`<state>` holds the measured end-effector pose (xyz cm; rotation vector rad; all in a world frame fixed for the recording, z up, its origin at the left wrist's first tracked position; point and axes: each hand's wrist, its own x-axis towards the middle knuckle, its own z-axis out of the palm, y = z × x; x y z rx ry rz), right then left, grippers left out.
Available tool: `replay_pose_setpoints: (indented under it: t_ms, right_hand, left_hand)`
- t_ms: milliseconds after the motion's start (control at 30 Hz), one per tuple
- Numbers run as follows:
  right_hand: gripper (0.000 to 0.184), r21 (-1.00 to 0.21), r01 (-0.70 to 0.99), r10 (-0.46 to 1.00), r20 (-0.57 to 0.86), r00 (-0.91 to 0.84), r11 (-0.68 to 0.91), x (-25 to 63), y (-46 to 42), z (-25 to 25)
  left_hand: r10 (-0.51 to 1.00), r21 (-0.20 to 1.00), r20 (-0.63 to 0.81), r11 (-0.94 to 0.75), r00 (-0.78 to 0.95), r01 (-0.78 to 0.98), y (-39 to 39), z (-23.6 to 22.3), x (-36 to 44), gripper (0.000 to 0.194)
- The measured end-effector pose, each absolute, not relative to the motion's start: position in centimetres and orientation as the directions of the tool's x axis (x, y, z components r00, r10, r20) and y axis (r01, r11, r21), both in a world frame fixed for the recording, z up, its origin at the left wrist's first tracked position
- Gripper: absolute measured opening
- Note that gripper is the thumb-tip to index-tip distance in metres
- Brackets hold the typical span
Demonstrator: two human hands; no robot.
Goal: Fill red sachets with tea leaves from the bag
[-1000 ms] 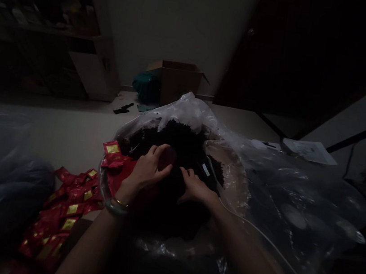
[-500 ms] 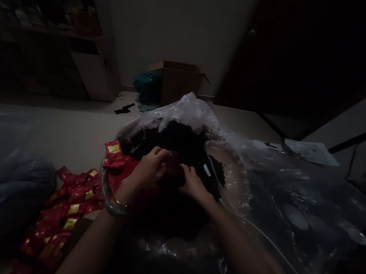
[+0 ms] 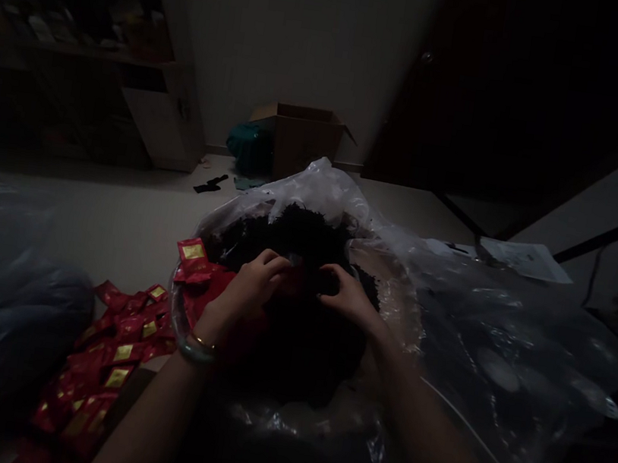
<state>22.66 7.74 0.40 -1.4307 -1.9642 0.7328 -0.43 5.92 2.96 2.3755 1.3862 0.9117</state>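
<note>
My left hand is closed on a small red packet, its fingers at the packet's upper edge. My right hand is a little right of the packet, its thumb and fingers curved and apart; I see nothing between them. Both hands are over a round tub lined with clear plastic. Inside lies a heap of dark, crinkled, tea-like leaves. Red packets with gold labels rest on the tub's left rim. Deep shadow hides the area below my hands.
More red packets are piled left of the tub. Clear plastic sheeting spreads on the right, and a bulky plastic bag lies on the left. Behind stand a cardboard box and a teal bag.
My right hand has moved right, away from the packet, and now covers the black item with a white label seen before. My left hand has barely moved.
</note>
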Motion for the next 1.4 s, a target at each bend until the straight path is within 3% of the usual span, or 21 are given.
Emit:
replay_pose_setpoints:
  t_ms: [267,400,733,1100,1400]
  right_hand:
    - [0.042,-0.905,0.295,0.950,0.311,-0.036,0.307,22.8,5.8,5.8]
    - [0.045,-0.921,0.193,0.939,0.345,0.004,0.338,21.5,5.0,6.1]
    - [0.044,-0.859,0.324,0.913,0.407,-0.033,0.395,20.8,5.4,4.9]
    - [0.044,-0.678,0.513,0.843,0.495,-0.209,0.526,20.5,5.3,4.9]
    - [0.044,-0.615,0.497,0.786,0.540,-0.301,0.612,20.5,4.8,5.3]
  left_hand:
    - [0.837,0.392,0.311,-0.544,0.450,0.742,4.9,3.5,0.7,0.031]
    - [0.833,0.321,0.286,-0.548,0.473,0.772,4.5,3.3,1.5,0.034]
    - [0.814,0.346,0.326,-0.576,0.481,0.740,4.5,3.1,1.7,0.026]
    - [0.479,0.105,0.647,-0.826,0.593,0.553,4.8,3.7,1.7,0.017]
    - [0.531,0.050,0.636,-0.752,0.560,0.657,5.1,3.6,0.9,0.015]
